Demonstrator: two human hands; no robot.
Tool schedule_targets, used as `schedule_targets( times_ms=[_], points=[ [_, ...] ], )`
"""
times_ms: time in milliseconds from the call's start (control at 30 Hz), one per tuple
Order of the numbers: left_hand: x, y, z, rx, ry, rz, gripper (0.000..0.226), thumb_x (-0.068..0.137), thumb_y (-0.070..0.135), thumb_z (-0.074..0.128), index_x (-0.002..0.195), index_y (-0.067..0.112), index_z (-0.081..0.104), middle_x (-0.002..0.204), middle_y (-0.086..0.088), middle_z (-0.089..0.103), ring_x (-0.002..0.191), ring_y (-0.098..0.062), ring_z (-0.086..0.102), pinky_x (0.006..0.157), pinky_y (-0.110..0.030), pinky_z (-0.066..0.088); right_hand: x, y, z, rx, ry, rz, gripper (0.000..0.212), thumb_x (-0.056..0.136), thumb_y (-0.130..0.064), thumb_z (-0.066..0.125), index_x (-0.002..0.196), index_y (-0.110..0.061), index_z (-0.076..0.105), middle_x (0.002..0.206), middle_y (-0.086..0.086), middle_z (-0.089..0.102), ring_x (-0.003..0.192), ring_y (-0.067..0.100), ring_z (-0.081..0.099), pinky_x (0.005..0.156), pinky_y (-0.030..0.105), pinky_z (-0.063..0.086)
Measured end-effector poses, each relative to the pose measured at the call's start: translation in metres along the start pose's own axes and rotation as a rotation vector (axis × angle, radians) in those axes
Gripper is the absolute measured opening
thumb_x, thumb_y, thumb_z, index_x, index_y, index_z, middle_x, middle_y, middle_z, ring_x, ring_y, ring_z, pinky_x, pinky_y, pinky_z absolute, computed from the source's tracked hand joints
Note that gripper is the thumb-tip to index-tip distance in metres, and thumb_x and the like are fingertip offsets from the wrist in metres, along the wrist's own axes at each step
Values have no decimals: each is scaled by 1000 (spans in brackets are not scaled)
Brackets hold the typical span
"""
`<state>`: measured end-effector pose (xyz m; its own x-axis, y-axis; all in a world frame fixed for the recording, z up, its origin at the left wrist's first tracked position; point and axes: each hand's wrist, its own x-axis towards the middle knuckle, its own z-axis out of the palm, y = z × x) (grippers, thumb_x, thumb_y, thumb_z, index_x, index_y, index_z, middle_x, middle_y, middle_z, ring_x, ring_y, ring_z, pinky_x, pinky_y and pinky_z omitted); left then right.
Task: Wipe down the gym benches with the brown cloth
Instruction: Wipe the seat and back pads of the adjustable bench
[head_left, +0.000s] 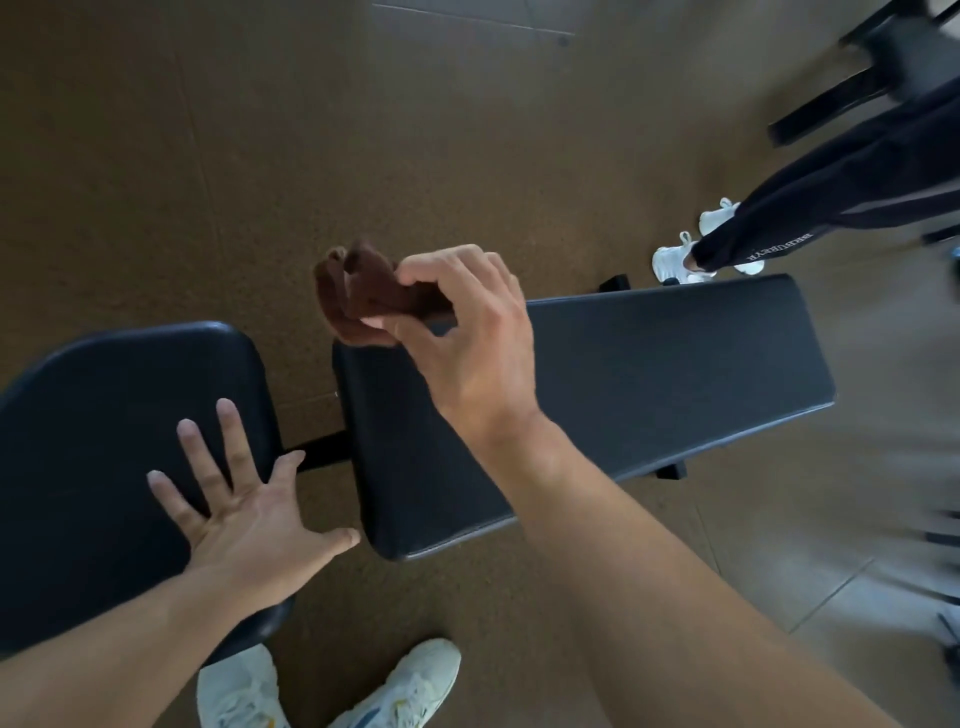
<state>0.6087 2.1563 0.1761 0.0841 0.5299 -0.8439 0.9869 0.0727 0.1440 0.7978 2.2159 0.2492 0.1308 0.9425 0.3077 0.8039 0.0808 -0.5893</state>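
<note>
A black padded gym bench has two parts: a seat pad (104, 441) at the left and a long back pad (649, 374) at the right, joined by a black bar. My right hand (467, 332) holds a bunched brown cloth (363, 296) in its fingertips, just above the far left corner of the long pad. My left hand (244, 509) lies flat on the seat pad with its fingers spread, thumb over the gap between the pads.
Brown speckled floor (208, 156) surrounds the bench. Another person's legs in dark trousers (831, 187) and white shoes stand just beyond the bench's far right end. A black equipment frame (831, 98) is at top right. My white shoes (332, 686) are below.
</note>
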Motion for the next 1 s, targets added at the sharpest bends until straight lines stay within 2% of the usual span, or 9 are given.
schedule_targets(
  times_ms=[133, 267, 333, 433, 533, 633, 733, 833, 1000],
  points=[
    [-1, -1, -2, 13, 27, 37, 114, 70, 82, 67, 161, 34, 19, 130, -11, -72, 121, -41, -66, 110, -69, -26, -42, 11, -2, -229, -101, -184, 20, 82, -16, 85, 100, -19, 77, 106, -4, 72, 97, 21, 61, 84, 34, 44],
    [-2, -3, -2, 11, 35, 61, 113, 69, 83, 65, 161, 33, 20, 131, -12, -71, 122, -42, -65, 110, -69, -27, -125, 20, -2, -413, -506, -5, 16, 85, -35, 82, 98, -31, 74, 108, -11, 67, 90, 16, 64, 75, 32, 49],
    [-1, -3, 0, 4, 53, 76, 113, 69, 82, 65, 160, 33, 21, 131, -12, -71, 121, -41, -66, 109, -69, -28, -153, 18, -2, -407, -432, 72, 14, 88, -39, 79, 99, -32, 74, 108, -12, 68, 91, 11, 64, 78, 30, 49],
    [3, -4, 1, 7, 73, 78, 114, 68, 83, 65, 160, 32, 21, 132, -11, -71, 121, -41, -66, 109, -68, -29, -144, 14, 13, -335, -200, 137, 23, 98, -31, 69, 120, -25, 72, 129, -3, 66, 123, 17, 59, 106, 37, 45],
    [5, -4, 4, 24, 74, 64, 115, 68, 83, 65, 161, 33, 20, 131, -12, -71, 121, -42, -65, 110, -69, -28, -100, 21, 49, -380, -364, 273, 52, 107, -49, 47, 156, -31, 43, 168, 3, 31, 159, 23, 18, 130, 50, 11],
    [5, -4, 6, 31, 98, 54, 114, 69, 82, 66, 162, 35, 18, 130, -12, -72, 121, -42, -65, 111, -70, -25, -56, 29, 92, -375, -502, 258, 64, 104, -59, 34, 163, -42, 18, 176, -1, 5, 162, 24, -9, 129, 55, -6],
    [8, -4, 8, 38, 116, 42, 112, 69, 82, 66, 160, 35, 20, 130, -11, -72, 122, -42, -65, 112, -71, -24, -29, 34, 111, -458, -550, 106, 74, 101, -57, 41, 165, -41, 7, 176, -2, 9, 161, 34, -2, 126, 64, 0],
    [8, -3, 9, 56, 108, 29, 114, 67, 84, 65, 160, 35, 22, 130, -12, -72, 122, -43, -64, 112, -71, -24, -47, 37, 98, -399, -553, 83, 80, 102, -53, 43, 166, -35, -1, 176, -2, 8, 161, 33, -4, 128, 62, -1],
    [6, 0, 9, 67, 105, -2, 114, 66, 81, 69, 159, 34, 25, 132, -12, -71, 122, -42, -65, 112, -71, -24, -173, 37, 28, -392, -573, 158, 71, 103, -50, 44, 166, -33, 17, 175, -2, 14, 162, 30, -1, 127, 61, 13]
  ],
)
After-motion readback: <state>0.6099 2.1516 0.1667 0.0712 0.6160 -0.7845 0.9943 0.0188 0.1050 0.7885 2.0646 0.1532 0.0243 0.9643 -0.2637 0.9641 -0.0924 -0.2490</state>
